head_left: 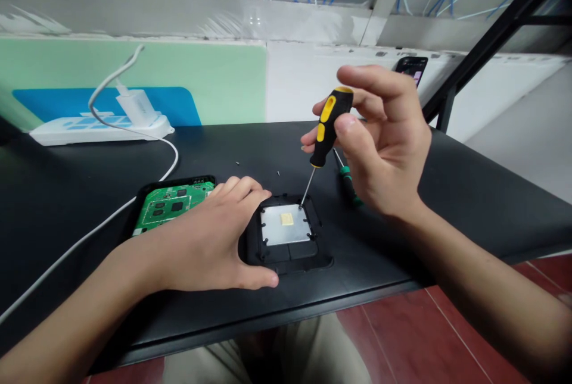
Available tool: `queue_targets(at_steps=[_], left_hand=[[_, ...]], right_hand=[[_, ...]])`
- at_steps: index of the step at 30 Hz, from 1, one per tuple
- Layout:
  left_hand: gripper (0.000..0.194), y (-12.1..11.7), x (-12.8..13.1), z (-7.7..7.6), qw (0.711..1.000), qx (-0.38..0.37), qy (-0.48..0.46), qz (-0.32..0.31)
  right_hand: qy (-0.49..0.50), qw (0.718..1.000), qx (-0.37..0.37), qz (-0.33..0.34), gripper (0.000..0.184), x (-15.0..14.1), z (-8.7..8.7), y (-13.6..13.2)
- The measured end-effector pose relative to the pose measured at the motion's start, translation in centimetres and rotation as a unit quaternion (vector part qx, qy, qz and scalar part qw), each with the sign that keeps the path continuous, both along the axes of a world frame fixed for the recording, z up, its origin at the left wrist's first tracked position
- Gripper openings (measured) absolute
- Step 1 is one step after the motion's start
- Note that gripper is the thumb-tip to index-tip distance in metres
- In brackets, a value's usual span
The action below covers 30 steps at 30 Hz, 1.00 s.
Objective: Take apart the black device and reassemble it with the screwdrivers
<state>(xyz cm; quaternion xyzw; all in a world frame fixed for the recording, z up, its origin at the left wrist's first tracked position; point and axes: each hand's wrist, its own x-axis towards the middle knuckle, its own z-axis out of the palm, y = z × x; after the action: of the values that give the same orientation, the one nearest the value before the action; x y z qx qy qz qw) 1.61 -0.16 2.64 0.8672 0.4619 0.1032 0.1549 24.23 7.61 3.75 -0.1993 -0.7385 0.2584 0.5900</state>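
My right hand (379, 140) holds a screwdriver (328, 119) with a black and yellow handle, thumb on one side and fingers behind it. The shaft slants down, and its tip meets the upper right corner of a silver metal plate (274, 233). A pale yellow square pad (286, 219) sits on this plate, which lies in a black plastic cover (290, 266). Across the cover's left side, my left hand (218, 235) grips it, thumb at the near edge and fingers at the far edge. Beside that hand, partly hidden, lies a green circuit board (167, 205) in a black housing.
Two small screws, one screw (237, 163) and another screw (278, 173), lie behind the cover. A green and black screwdriver (348, 184) rests near my right hand. At the back left stand a white power strip (102, 128) and cable (176, 161); a phone (412, 68) leans at the wall.
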Motion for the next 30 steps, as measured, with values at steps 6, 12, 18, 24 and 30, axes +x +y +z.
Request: queue_targets(at_steps=[6, 12, 18, 24, 30], left_hand=[[0.071, -0.25, 0.01, 0.19, 1.0, -0.001, 0.029, 0.003], [0.076, -0.33, -0.03, 0.18, 0.999, -0.001, 0.034, 0.004], [0.069, -0.31, 0.02, 0.26, 0.999, -0.012, 0.031, 0.003], [0.063, -0.28, 0.14, 0.35, 0.999, -0.018, 0.033, 0.006], [0.062, -0.22, 0.14, 0.3, 1.0, -0.009, 0.028, 0.002]], right_hand=[[0.007, 0.995, 0.1, -0.006, 0.032, -0.03, -0.4, 1.02], [-0.003, 0.995, 0.092, 0.043, 0.033, 0.15, -0.6, 1.2], [0.04, 0.988, 0.145, -0.035, 0.033, -0.48, -0.67, 1.19], [0.012, 0.993, 0.113, -0.03, 0.032, -0.49, -0.8, 0.78], [-0.002, 0.992, 0.119, -0.045, 0.036, -0.65, -0.38, 0.53]])
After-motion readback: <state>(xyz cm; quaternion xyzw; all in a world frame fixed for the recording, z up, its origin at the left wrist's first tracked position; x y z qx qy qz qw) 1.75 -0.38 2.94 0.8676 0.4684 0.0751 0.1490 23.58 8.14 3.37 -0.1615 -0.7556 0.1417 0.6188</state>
